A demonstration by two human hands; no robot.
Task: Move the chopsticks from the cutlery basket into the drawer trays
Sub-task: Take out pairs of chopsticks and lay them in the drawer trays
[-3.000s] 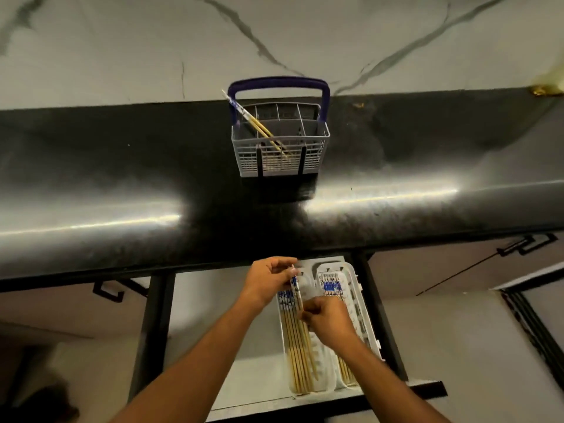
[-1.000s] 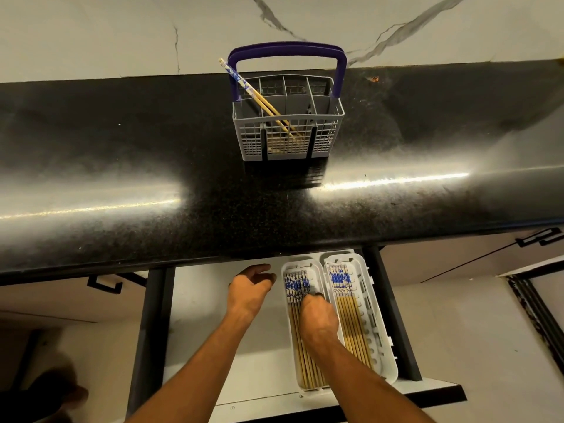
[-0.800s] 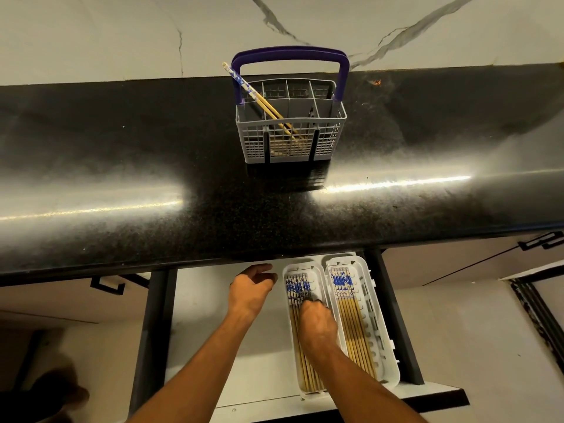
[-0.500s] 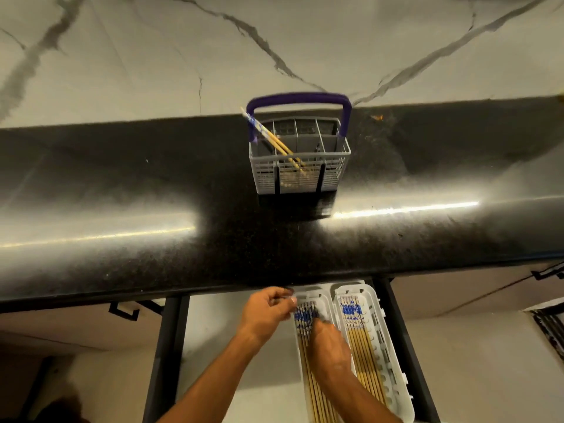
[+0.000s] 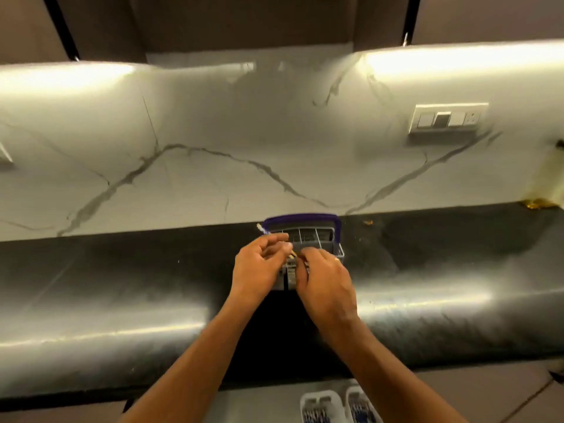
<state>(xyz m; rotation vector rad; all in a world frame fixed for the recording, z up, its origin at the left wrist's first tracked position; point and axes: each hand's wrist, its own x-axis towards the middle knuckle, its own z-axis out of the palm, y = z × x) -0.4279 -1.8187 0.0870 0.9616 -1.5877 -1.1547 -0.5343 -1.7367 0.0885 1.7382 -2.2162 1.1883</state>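
The grey cutlery basket with a purple handle stands on the black counter against the wall. A pair of chopsticks with blue-and-white ends leans out of its left side. My left hand is at the basket's left front, thumb and fingers pinched on those chopsticks. Over the basket's front edge, my right hand has its fingers curled; whether it grips anything is hidden. Two white drawer trays with chopsticks in them show at the bottom edge, left tray and right tray.
The glossy black counter runs the full width, its front edge overhanging the open drawer. Behind it rises a white marble wall with a switch plate at the right. Dark cabinets hang above.
Both hands have come up from the drawer trays to the basket. My left hand has closed on the leaning chopsticks. The view has tilted up, so the trays sit at the bottom edge.
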